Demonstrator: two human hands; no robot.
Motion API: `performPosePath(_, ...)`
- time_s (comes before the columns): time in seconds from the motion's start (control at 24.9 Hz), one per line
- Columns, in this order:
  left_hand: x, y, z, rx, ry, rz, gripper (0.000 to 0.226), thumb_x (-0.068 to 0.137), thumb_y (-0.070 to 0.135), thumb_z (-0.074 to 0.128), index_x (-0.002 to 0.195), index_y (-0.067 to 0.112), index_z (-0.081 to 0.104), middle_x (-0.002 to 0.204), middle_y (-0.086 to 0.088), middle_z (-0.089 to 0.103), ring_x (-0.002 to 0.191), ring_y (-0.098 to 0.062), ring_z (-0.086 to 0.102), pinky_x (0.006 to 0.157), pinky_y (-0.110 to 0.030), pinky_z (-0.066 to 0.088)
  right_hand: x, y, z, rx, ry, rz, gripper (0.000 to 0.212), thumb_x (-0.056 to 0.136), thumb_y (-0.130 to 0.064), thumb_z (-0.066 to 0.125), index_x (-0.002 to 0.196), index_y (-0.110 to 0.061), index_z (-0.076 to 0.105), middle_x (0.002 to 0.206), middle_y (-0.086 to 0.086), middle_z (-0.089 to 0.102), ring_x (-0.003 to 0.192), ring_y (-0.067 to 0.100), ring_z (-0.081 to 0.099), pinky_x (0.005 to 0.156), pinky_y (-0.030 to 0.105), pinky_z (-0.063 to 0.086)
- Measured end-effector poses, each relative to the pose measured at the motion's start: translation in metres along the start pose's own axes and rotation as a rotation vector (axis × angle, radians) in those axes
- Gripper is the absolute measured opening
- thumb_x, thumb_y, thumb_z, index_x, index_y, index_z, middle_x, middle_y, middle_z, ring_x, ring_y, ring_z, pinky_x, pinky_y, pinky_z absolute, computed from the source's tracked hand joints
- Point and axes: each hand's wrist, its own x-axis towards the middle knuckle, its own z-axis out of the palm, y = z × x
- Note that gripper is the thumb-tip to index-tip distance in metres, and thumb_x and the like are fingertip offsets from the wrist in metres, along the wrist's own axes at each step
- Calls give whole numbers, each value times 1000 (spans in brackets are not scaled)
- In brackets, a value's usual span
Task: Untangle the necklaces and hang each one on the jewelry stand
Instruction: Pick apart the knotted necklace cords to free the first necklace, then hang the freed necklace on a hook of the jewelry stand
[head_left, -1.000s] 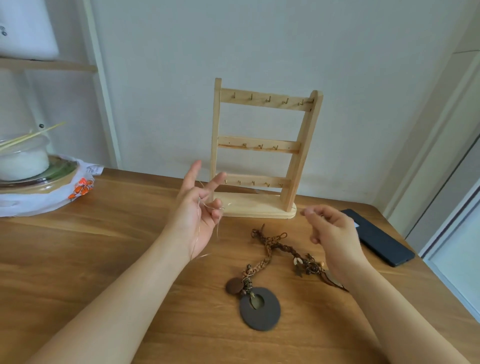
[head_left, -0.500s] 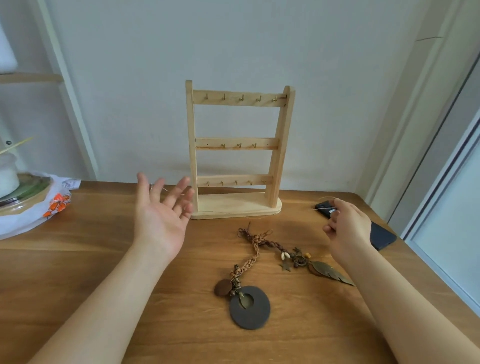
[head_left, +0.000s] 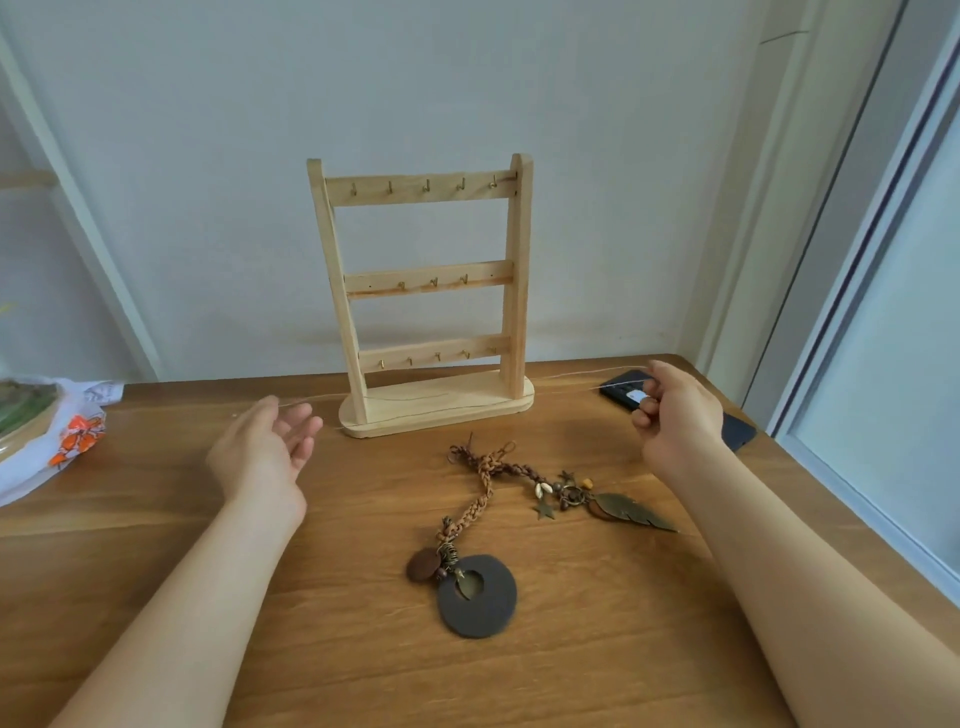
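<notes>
a thin pale thread-like necklace (head_left: 582, 374) is pinched between the curled fingers of the right hand (head_left: 675, 415) and stretched left, in front of the pale wooden three-rail jewelry stand (head_left: 426, 280), to the left hand (head_left: 265, 452), whose fingers are held straight and loose. braided brown pendant necklaces (head_left: 483, 499) are laid nearer, on the wooden table (head_left: 156, 519).

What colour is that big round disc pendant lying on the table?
Dark charcoal grey; the large flat round disc pendant shows best in the head view.
</notes>
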Motion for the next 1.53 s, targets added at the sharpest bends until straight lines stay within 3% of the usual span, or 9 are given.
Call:
performPosePath(0.28,-30,-11,4,375,-222,401,36,92,36,71,68,10,64,62,0,61,52,-10,50,56,-26,43,-27,4,8,-148,-563,-67,17,101,-11,54,114,-6,64,95,7,70,55,12,40,50,26,32)
performPosePath(0.48,-51,-26,12,443,-652,535,17,96,32,63,108,22,70,97,6,72,90,-14,70,72,-24,57,-54,13,14,-405,-978,-37,30,105,-22,48,125,-9,67,121,6,71,58,12,37,55,26,31)
performPosePath(0.68,-69,-38,18,633,-1131,586,53,93,48,64,142,34,51,130,14,65,125,-3,57,104,-29,46,-70,20,19,-466,-1198,-42,28,103,-8,50,126,-3,65,86,-3,69,63,14,44,61,30,32)
performPosePath(0.8,-71,-37,18,630,-1035,630,23,91,49,66,97,29,76,90,5,76,87,-15,68,83,-28,53,-69,29,21,-462,-1153,-72,28,100,-1,52,125,-7,65,87,7,63,68,15,51,65,31,38)
performPosePath(0.97,-65,-29,15,660,-777,662,41,89,48,64,60,20,65,52,9,57,55,-4,52,61,-20,41,-67,35,20,-473,-951,-205,21,100,-1,56,115,-9,68,80,3,67,77,17,61,81,36,47)
performPosePath(1.09,-55,-16,15,349,-709,345,43,92,47,59,62,16,57,52,3,47,61,-11,53,77,-27,48,-65,26,17,-571,-817,-384,17,98,-9,63,111,-16,72,86,2,76,88,16,71,93,35,54)
performPosePath(1.21,-48,-1,18,-44,-795,8,31,95,38,56,74,16,61,52,8,32,49,-9,34,51,-19,38,-71,23,18,-800,-848,-569,19,95,-15,68,113,-20,73,88,-3,78,89,12,72,89,31,57)
performPosePath(1.37,-44,2,17,-68,-861,50,20,95,30,57,95,13,67,55,9,30,44,-5,23,38,-18,18,-88,27,21,-732,-983,-447,10,96,-14,67,102,-7,71,77,2,73,66,6,64,64,13,47)
performPosePath(1.53,-47,0,12,-15,-829,109,21,92,26,60,102,12,73,54,9,36,46,-7,22,40,-18,19,-105,31,33,-527,-1063,-237,16,92,-23,67,90,-7,64,75,9,70,77,21,68,77,31,56)
